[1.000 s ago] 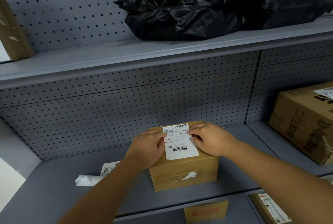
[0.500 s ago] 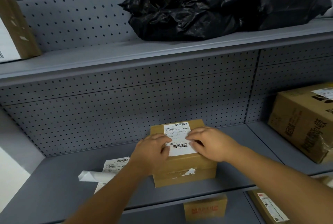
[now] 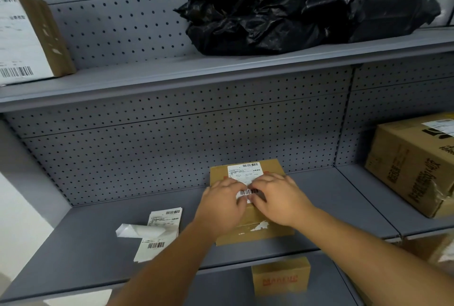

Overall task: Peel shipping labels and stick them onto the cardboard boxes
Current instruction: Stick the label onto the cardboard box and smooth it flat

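A small cardboard box (image 3: 272,169) stands on the middle grey shelf (image 3: 331,207) against the pegboard. A white shipping label (image 3: 245,173) with barcodes lies flat on its top. My left hand (image 3: 221,203) and my right hand (image 3: 278,196) both rest palm-down on the near half of the label, fingertips almost meeting over the lower barcode. They hold nothing; they press on the label. A stack of spare labels (image 3: 159,234) with a curled backing sheet (image 3: 137,230) lies on the shelf to the left of the box.
A large cardboard box (image 3: 412,165) sits at the right of the same shelf. Black plastic bags (image 3: 294,5) and a labelled box (image 3: 27,37) occupy the upper shelf. A small box (image 3: 280,278) stands on the shelf below.
Both hands have slid toward me along the label, from its upper part to its lower edge, and come closer together. The view has shifted, so the box sits farther right.
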Action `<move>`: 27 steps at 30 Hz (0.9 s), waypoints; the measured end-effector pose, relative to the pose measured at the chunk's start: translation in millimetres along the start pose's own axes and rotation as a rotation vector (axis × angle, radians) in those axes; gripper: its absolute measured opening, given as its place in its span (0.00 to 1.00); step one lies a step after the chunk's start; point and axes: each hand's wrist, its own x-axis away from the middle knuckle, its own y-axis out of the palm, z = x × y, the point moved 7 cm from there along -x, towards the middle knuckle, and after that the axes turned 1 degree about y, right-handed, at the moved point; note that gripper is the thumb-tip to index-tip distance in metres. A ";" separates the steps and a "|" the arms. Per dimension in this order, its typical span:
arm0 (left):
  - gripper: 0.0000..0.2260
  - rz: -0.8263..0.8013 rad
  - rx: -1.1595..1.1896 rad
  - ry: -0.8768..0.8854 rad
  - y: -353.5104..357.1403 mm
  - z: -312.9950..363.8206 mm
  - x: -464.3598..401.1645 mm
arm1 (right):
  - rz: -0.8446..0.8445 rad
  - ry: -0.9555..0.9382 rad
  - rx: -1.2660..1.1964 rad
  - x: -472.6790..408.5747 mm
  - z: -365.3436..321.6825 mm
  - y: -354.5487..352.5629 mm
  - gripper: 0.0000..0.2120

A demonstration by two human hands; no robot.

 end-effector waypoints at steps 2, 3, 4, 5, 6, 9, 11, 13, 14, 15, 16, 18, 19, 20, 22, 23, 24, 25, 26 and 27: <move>0.16 0.024 0.003 -0.015 -1.0 -2.0 4.2 | 0.001 0.040 -0.035 4.3 5.8 0.7 0.20; 0.15 0.032 0.001 -0.021 -2.3 -4.9 6.3 | 0.003 0.053 -0.045 5.8 9.5 0.3 0.20; 0.15 0.036 -0.002 -0.027 -3.9 -9.0 8.5 | 0.007 0.063 -0.050 7.5 13.5 -0.9 0.20; 0.15 0.040 -0.004 -0.035 -6.0 -14.0 11.3 | 0.011 0.072 -0.054 9.3 18.0 -2.0 0.19; 0.15 0.047 -0.001 -0.044 -8.5 -19.8 14.3 | 0.016 0.082 -0.062 11.5 22.6 -3.5 0.18; 0.15 0.069 0.018 -0.064 -13.8 -33.2 21.9 | 0.028 0.112 -0.075 17.2 35.1 -7.1 0.17; 0.15 0.073 0.021 -0.065 -16.3 -34.9 23.7 | 0.029 0.121 -0.077 18.0 36.6 -7.7 0.16; 0.14 0.079 0.011 -0.058 -18.1 -31.1 22.0 | 0.040 0.122 -0.077 16.7 33.0 -7.8 0.15; 0.14 0.089 0.006 -0.046 -18.7 -27.1 20.4 | 0.051 0.118 -0.078 15.9 29.3 -8.5 0.15; 0.14 0.101 0.008 -0.026 -18.5 -21.3 18.8 | 0.066 0.105 -0.081 15.2 24.5 -8.9 0.15; 0.14 0.107 0.018 0.000 -17.8 -13.9 17.8 | 0.080 0.079 -0.083 15.4 18.1 -8.9 0.14; 0.13 0.089 0.041 0.067 -13.7 3.3 16.9 | 0.079 0.003 -0.076 16.8 4.5 -5.8 0.13; 0.13 0.073 0.050 0.102 -10.4 10.3 16.8 | 0.068 -0.033 -0.070 18.4 -0.5 -3.6 0.13; 0.13 0.061 0.057 0.125 -7.8 14.3 17.0 | 0.056 -0.060 -0.067 20.3 -3.3 -2.3 0.13; 0.13 0.059 0.049 0.131 -5.5 13.4 19.0 | 0.031 -0.101 -0.057 24.8 -3.3 -1.5 0.14; 0.13 0.065 0.033 0.132 -5.5 10.5 20.6 | 0.016 -0.119 -0.041 27.1 -1.6 -1.4 0.15; 0.13 0.070 0.012 0.136 -5.2 7.3 22.3 | 0.004 -0.132 -0.023 29.8 0.6 -2.3 0.16; 0.14 0.071 -0.006 0.142 -5.0 4.1 23.9 | -0.006 -0.137 -0.011 32.3 3.3 -3.3 0.17; 0.14 0.069 -0.018 0.146 -5.3 1.4 25.6 | -0.012 -0.140 -0.003 34.9 6.0 -4.8 0.18; 0.13 0.065 -0.025 0.149 -6.1 -1.4 26.8 | -0.019 -0.139 0.003 37.1 8.1 -6.0 0.18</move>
